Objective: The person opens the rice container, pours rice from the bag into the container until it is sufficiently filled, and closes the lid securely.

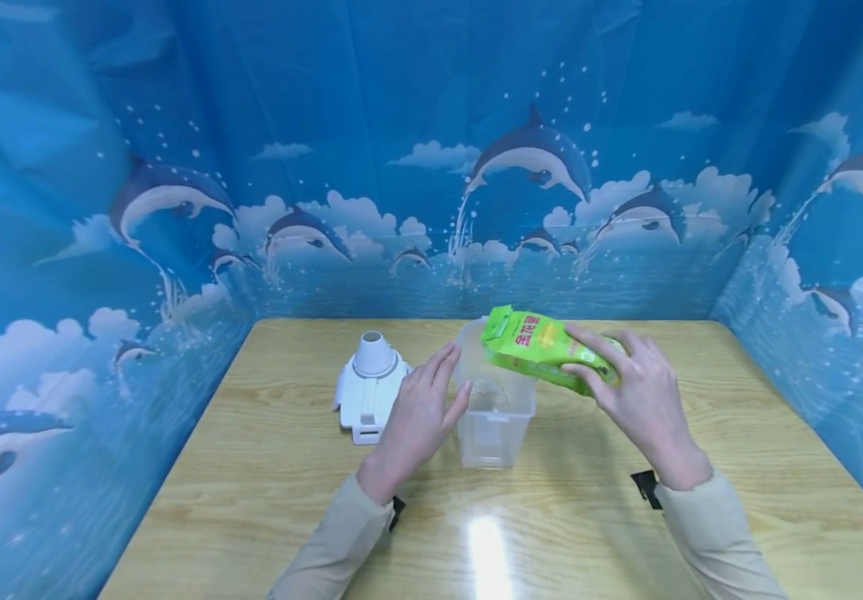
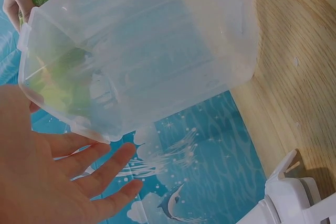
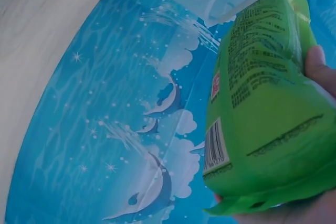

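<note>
My right hand [image 1: 645, 392] grips a green printed bag [image 1: 544, 346], tilted with its top end over the mouth of a tall translucent plastic container [image 1: 491, 437]. In the right wrist view the bag's back [image 3: 262, 93] shows a barcode and dark print, with a thumb along its side. The container stands upright on the table, and part of the bag shows through its wall [image 2: 157, 40] in the left wrist view. Beside the container's left rim is my left hand [image 1: 420, 408], fingers extended and slightly spread, fingertips right at the rim.
A white plastic part with a round spout [image 1: 374, 358] sits on the wooden table [image 1: 266, 483], just left of the container and behind the left hand. A blue dolphin-print curtain [image 1: 401, 125] borders the table at the back and both sides.
</note>
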Motion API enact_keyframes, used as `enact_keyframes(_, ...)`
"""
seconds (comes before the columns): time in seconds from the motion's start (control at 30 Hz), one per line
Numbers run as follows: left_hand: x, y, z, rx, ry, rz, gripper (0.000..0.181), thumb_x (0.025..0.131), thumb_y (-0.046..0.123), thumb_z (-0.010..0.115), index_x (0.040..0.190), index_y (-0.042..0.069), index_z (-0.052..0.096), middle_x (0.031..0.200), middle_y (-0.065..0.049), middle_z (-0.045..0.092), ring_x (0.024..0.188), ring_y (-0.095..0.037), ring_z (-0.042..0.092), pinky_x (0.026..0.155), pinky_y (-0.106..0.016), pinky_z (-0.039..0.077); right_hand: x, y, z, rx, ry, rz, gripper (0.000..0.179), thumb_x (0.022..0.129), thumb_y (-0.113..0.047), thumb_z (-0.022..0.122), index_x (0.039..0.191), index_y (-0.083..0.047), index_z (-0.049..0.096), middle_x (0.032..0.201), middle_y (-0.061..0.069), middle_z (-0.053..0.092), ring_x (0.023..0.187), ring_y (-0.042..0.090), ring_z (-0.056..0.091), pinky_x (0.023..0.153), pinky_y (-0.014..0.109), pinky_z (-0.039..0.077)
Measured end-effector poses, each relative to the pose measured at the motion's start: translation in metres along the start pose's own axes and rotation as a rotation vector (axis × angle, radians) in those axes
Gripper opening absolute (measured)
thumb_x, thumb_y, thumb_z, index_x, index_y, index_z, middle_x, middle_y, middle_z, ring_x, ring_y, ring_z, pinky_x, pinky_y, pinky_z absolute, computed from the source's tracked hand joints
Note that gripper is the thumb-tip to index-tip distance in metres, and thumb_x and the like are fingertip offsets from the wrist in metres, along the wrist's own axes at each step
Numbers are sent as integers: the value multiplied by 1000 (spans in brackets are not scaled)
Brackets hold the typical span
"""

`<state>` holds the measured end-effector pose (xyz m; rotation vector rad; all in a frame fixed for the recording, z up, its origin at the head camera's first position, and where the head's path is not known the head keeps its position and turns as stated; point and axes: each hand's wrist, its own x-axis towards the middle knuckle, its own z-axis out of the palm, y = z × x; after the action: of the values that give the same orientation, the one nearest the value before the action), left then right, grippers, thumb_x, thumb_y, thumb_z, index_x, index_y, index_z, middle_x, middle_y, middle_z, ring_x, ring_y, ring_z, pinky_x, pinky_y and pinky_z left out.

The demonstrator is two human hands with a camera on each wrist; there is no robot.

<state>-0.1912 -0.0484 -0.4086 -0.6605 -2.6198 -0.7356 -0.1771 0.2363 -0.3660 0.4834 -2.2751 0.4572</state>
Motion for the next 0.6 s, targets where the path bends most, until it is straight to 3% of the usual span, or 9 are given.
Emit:
enact_keyframes(0.43,0,1,-1,1,-20,-22,59,107,40,46,156,8,37,161,-10,36,138,-33,47,115,-52,38,12,-6,-5,-57,12,-58,49,72,-35,88,118,-20,78,102,20,62,84,38,63,69,57,50)
enact_keyframes(0.6,0,0,-1,8,-24,-19,60,107,42,43,156,8,37,161,-9,36,139,-32,47,115,-51,39,12,-8,-5,-100,7,-80,46,84,-52,75,118,-21,78,102,21,62,84,41,64,67,58,48)
